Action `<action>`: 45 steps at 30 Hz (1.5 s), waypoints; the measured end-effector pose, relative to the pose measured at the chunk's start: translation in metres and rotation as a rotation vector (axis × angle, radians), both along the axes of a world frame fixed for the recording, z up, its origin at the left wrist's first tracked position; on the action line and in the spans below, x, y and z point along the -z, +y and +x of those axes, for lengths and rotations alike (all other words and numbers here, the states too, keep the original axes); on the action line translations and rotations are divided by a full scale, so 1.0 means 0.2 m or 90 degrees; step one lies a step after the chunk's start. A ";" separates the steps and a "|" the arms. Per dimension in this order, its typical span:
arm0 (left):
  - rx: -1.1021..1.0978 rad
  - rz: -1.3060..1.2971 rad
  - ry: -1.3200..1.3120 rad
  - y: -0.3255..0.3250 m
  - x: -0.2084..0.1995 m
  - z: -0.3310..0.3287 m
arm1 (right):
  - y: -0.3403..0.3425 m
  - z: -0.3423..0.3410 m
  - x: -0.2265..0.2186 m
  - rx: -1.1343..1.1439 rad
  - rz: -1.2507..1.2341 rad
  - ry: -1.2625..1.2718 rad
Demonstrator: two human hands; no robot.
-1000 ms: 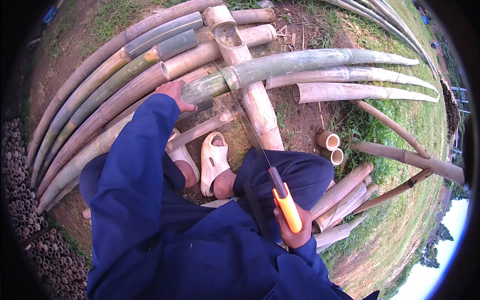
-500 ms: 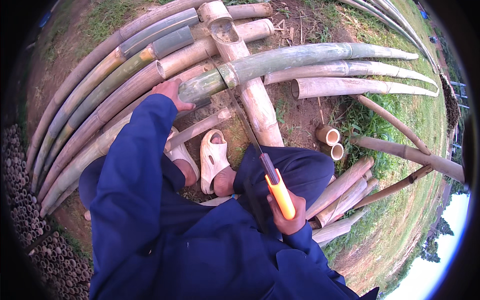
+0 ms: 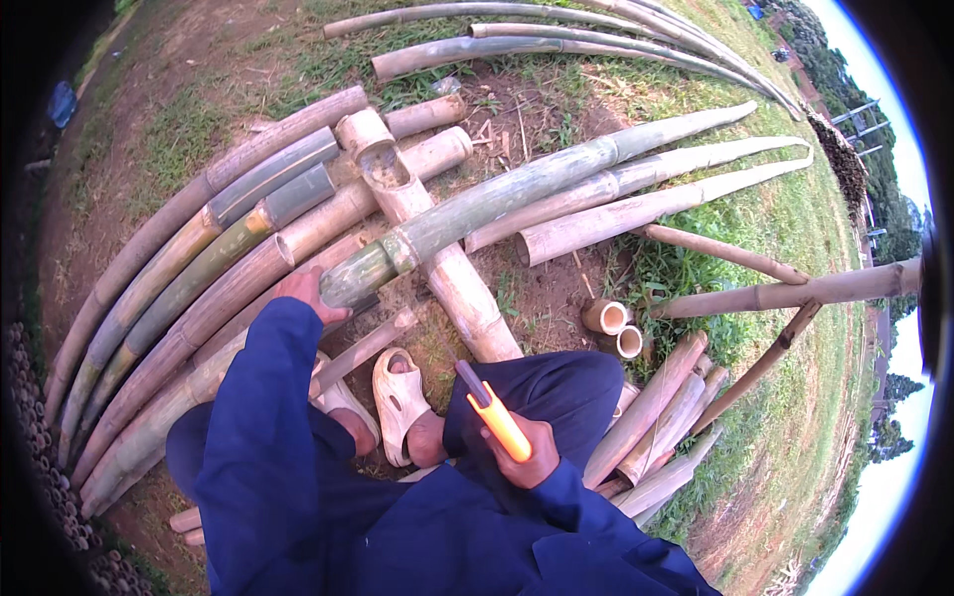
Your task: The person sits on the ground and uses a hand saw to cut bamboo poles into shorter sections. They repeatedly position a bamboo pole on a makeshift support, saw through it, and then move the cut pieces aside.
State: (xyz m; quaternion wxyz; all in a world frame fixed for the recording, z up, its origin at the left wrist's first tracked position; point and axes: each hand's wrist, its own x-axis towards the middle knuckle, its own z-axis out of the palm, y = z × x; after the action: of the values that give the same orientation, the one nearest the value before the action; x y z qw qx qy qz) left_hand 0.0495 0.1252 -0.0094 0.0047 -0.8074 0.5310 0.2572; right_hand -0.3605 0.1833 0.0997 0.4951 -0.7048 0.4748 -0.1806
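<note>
R fingers [image 3: 538,449] still round saw hndl [image 3: 505,427], blade [image 3: 449,348] now blurred; L fingers [image 3: 301,287] at grn bamboo [image 3: 467,223], grip unclear.

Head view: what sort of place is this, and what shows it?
Probably an outdoor bamboo workplace: long poles lie on grassy ground, shorter lengths are piled nearby, and the right hand grips a saw.

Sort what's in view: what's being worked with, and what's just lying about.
In use:
- orange-handled saw
- green bamboo pole
- notched bamboo log beneath it

Apparently just lying about:
- two short bamboo tubes
- cut bamboo heap
- long poles at the top
</note>
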 end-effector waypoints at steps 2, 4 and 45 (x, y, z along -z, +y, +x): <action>-0.014 0.017 -0.017 -0.02 -0.05 -0.05 | -0.11 0.10 0.13 -0.006 -0.065 -0.021; -0.009 0.003 -0.017 0.00 -0.04 -0.02 | -0.14 0.08 0.12 -0.027 -0.041 -0.009; 0.002 0.006 -0.019 0.02 -0.01 0.01 | -0.08 0.09 -0.04 0.001 0.010 0.008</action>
State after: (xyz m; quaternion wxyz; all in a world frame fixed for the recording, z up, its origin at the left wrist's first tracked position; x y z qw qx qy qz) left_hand 0.0506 0.1297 -0.0072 0.0167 -0.8102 0.5311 0.2475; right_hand -0.3420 0.1679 0.1077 0.4975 -0.7016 0.4799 -0.1731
